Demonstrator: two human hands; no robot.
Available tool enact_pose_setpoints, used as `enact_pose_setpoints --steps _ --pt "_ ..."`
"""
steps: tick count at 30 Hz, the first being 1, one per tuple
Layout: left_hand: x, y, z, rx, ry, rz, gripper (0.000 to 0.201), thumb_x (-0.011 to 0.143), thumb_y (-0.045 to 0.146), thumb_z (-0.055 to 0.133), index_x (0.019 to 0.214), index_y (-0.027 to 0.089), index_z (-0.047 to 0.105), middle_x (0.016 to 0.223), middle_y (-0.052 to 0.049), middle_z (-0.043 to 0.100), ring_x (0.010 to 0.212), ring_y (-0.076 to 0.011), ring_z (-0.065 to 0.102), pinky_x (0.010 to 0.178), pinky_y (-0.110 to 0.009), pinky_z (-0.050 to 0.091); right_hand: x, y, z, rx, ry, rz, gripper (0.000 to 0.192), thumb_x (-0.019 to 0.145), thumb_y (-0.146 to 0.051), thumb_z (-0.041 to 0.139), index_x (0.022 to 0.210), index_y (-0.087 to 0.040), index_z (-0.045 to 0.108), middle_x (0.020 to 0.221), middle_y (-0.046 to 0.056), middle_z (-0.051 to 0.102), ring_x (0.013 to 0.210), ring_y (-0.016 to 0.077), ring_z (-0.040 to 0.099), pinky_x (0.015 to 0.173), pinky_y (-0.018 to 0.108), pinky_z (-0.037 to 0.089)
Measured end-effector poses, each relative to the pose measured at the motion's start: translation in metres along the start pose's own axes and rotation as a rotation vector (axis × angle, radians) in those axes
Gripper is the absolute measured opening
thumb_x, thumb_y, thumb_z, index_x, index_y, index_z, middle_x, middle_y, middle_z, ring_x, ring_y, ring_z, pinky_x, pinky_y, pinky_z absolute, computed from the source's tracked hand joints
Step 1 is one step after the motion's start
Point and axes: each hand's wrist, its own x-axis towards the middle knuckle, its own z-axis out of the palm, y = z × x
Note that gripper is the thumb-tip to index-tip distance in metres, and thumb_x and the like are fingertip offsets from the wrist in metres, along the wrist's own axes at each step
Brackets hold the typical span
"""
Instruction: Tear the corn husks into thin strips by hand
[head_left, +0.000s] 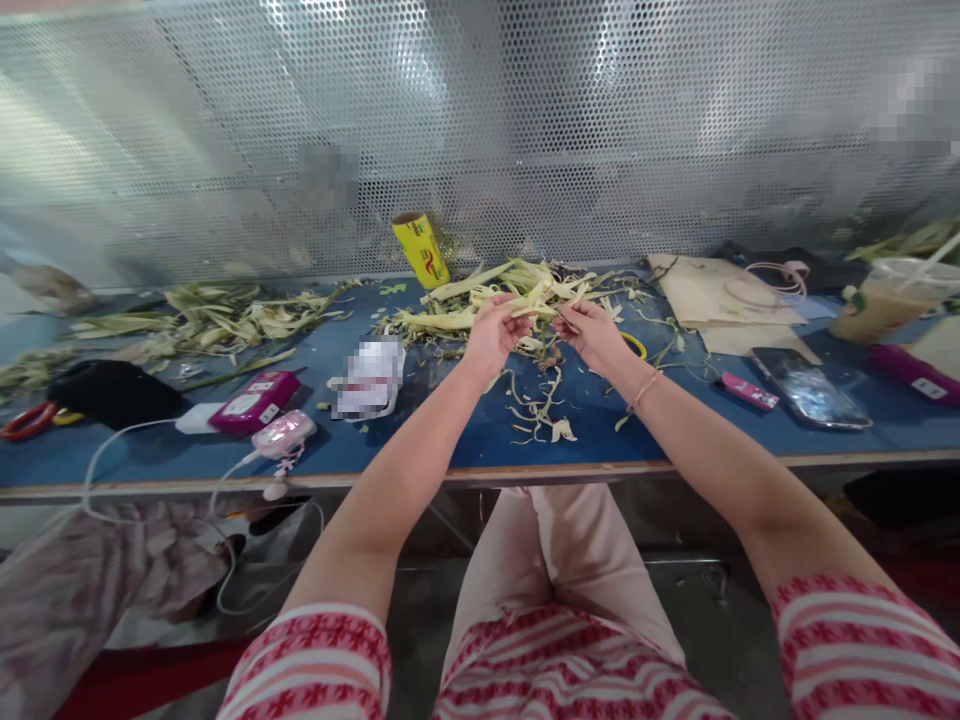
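At the far left of the blue table (450,440), red-handled scissors (26,420) lie beside a soft black pouch (112,392). Behind them spreads a loose pile of pale green husks (217,318), long, papery and curling. Nearer the edge sit a glossy magenta box (255,400) and a rounded pink device (283,434) with a thin white cable (142,428) trailing off the table edge. A yellow cylindrical roll (421,250) leans against the perforated metal screen (480,130).

At the middle, the left hand (491,335) has its fingers curled and pinching a pale, fibrous husk strip (536,308); the right hand (596,335) pinches the same strip from the other side, fingertips pressed together. The strip is held just above the table, in front of a second heap of husks (495,290). Curly trimmings (540,410) lie scattered below the hands.

To the right lie a flat brown paper bag (712,290), a shiny dark phone (811,388) and a clear plastic cup (889,300) holding a beige drink.
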Motion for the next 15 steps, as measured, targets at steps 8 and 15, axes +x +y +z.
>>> enact_pose_setpoints --steps 8,15 --pt "-0.003 -0.013 0.001 -0.016 -0.252 0.069 0.023 0.069 0.006 0.067 0.091 0.016 0.067 0.083 -0.002 0.073 0.076 -0.0094 0.067 0.077 -0.023 0.05 0.0 0.003 0.005 0.053 -0.019 -0.007 0.022 0.064 -0.024 0.075 0.072 -0.019 0.055 0.065 -0.004 0.06 0.061 0.0068 0.056 0.065 0.022 0.049" --pt "0.005 -0.02 0.001 0.073 -0.218 0.139 0.021 0.069 0.03 0.077 0.071 0.013 0.065 0.069 0.0 0.067 0.067 -0.0077 0.061 0.072 -0.021 0.047 0.001 0.006 0.005 0.004 -0.066 -0.054 0.029 0.058 -0.028 0.078 0.073 -0.02 0.054 0.061 -0.005 0.061 0.062 0.0106 0.058 0.068 0.027 0.05"
